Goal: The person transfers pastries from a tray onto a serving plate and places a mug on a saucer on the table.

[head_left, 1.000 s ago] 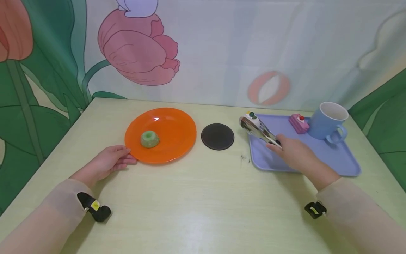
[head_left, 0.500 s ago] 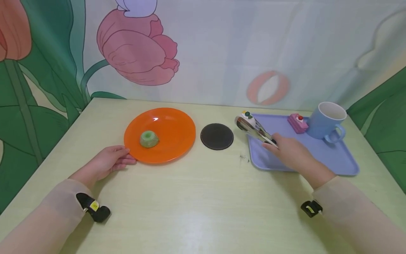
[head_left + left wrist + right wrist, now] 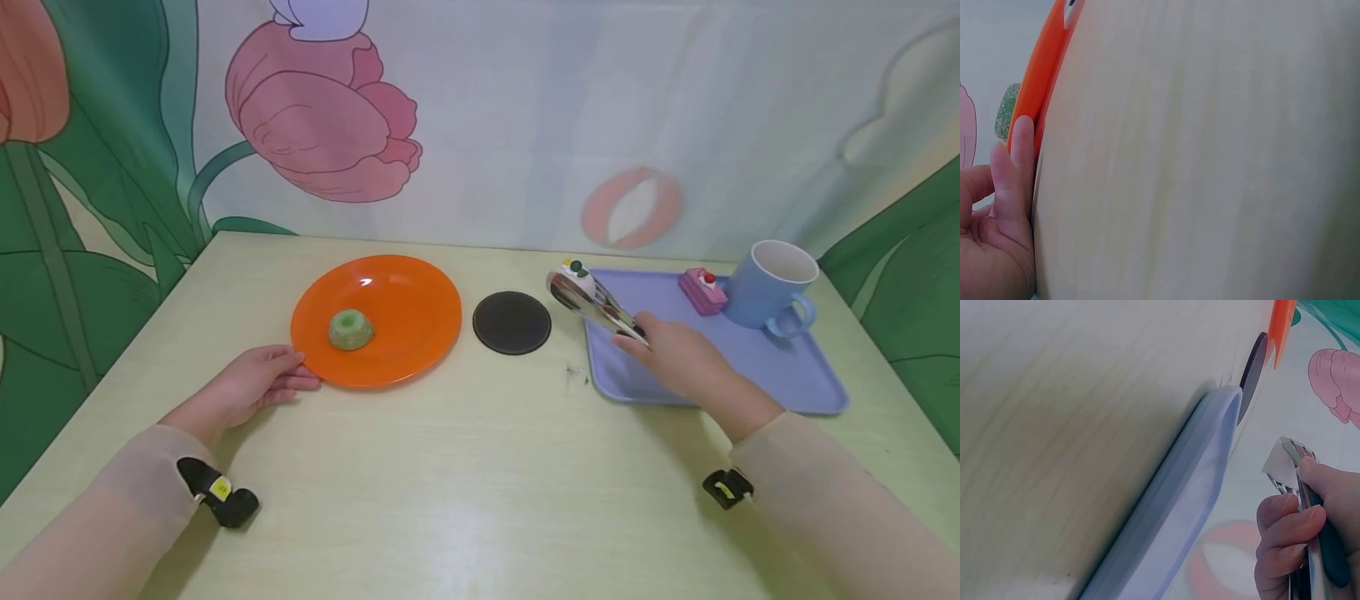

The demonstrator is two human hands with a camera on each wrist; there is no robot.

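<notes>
My left hand (image 3: 258,383) pinches the near-left rim of an orange plate (image 3: 412,321), which bears a green ring-shaped cake (image 3: 350,330). Part of the plate and the cake's side (image 3: 1007,112) show in the left wrist view. My right hand (image 3: 678,358) grips metal tongs (image 3: 600,310) with dark handle parts. Between the tongs' ends is a small white cake (image 3: 579,277) with yellow and dark green toppings, held above the left edge of a lavender tray (image 3: 637,387). In the right wrist view the cake's pale side (image 3: 1280,467) shows beyond my curled fingers (image 3: 1288,525).
A round black coaster (image 3: 512,322) lies between plate and tray. On the tray stand a pink cake piece (image 3: 703,291) with a red topping and a blue mug (image 3: 761,292). A flower-printed curtain (image 3: 495,125) hangs behind the table (image 3: 450,492).
My right hand has moved a little to the left, carrying the tongs and the white cake past the tray's left edge. The left hand has stayed on the plate's rim.
</notes>
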